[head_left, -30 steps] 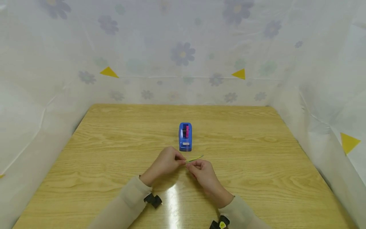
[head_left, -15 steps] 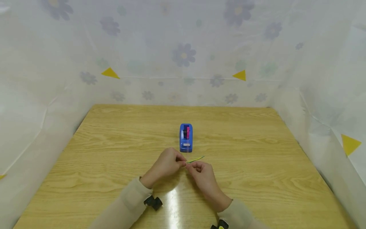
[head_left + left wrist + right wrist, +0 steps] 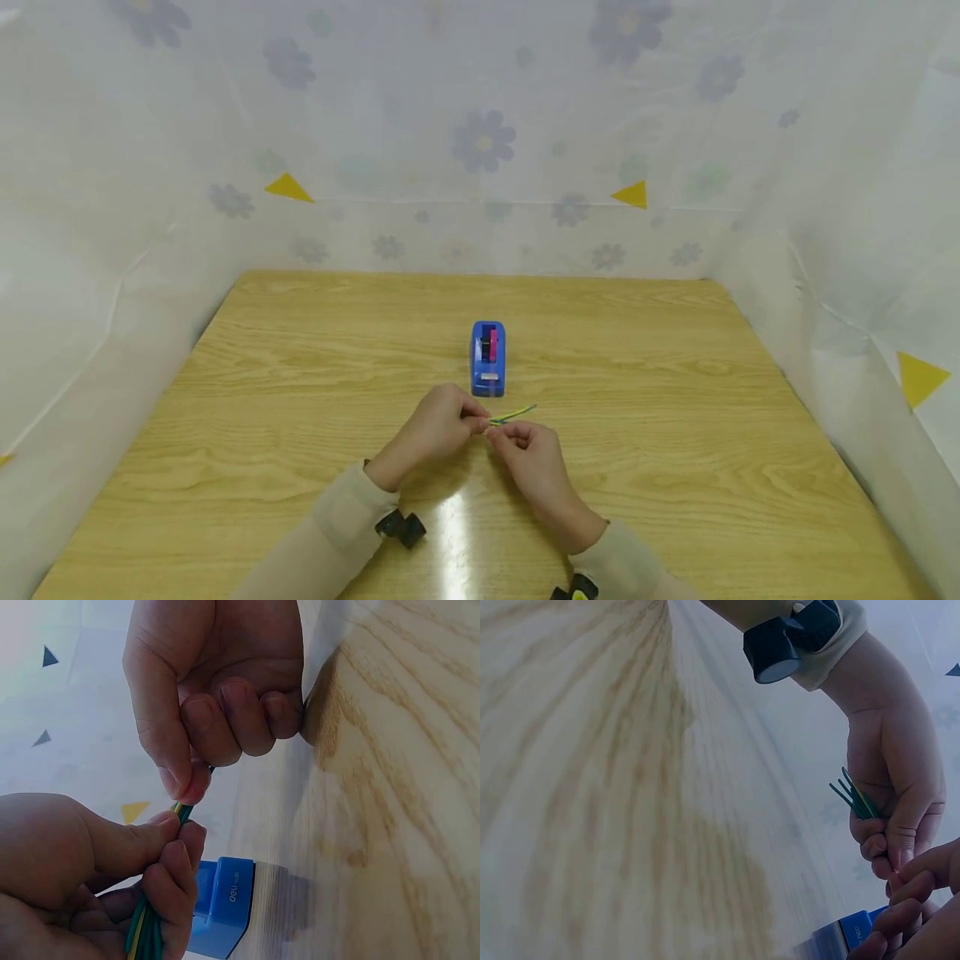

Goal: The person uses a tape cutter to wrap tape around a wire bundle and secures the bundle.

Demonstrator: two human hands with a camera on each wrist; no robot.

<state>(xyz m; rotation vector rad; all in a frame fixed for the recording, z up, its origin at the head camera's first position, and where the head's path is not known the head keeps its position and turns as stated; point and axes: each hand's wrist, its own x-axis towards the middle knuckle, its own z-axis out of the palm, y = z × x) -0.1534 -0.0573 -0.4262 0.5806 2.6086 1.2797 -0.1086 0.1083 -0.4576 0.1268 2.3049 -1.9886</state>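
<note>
A slim bundle of green and yellow strands, like thin wires or twist ties, spans the two hands above the table. My left hand holds the bundle between thumb and curled fingers; in the right wrist view several loose green ends stick out of that hand. Close by, my right hand pinches the bundle with thumb and forefinger, its other fingers curled in. Ends of the strands reach out past the fingertips toward the right. The exact pinch point is partly hidden by the fingers.
Just beyond the hands a blue tape dispenser with a pink-and-black hub stands on the wooden table. White flowered sheeting hangs at the back and both sides, with yellow triangles on it.
The strand ends by the right fingertips have spread slightly apart and show more. Both hands keep nearly the same place and hold.
</note>
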